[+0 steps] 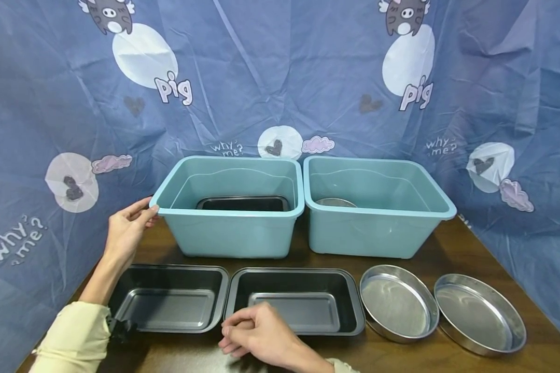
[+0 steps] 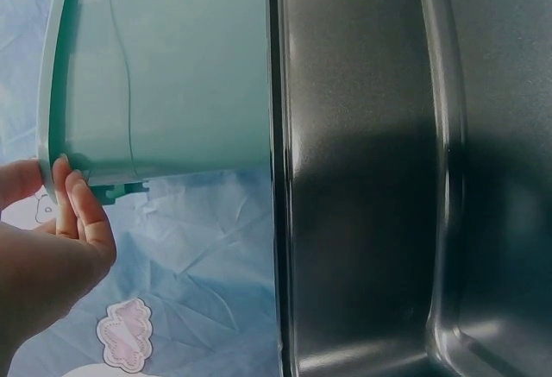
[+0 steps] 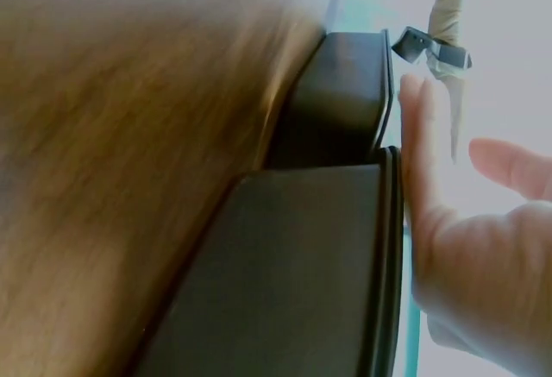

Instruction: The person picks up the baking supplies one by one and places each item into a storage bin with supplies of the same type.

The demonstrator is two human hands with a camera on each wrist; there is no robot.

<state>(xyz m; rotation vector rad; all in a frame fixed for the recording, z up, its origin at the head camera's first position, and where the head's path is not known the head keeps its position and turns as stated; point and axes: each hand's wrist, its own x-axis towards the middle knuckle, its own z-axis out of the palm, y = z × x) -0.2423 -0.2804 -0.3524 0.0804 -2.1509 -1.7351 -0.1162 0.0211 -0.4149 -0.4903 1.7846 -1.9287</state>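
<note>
My left hand (image 1: 127, 228) pinches the rim of the left blue plastic tub (image 1: 233, 235) at its near left corner. In the left wrist view, thumb and fingertips (image 2: 82, 200) close on the tub's lip. Inside that tub lies a dark loaf pan (image 1: 242, 203). Over the front edge of the middle black loaf pan (image 1: 352, 290) hovers my right hand (image 1: 263, 334), fingers loosely bent and holding nothing. Another black loaf pan (image 1: 221, 290) stands to its left, partly behind my left forearm.
A second blue tub (image 1: 364, 233) stands right of the first, with a round metal pan (image 1: 336, 202) inside. Two round cake pans (image 1: 399, 305) sit at the right of the wooden table (image 1: 186, 355). A blue printed cloth (image 1: 242, 77) hangs behind and along the sides.
</note>
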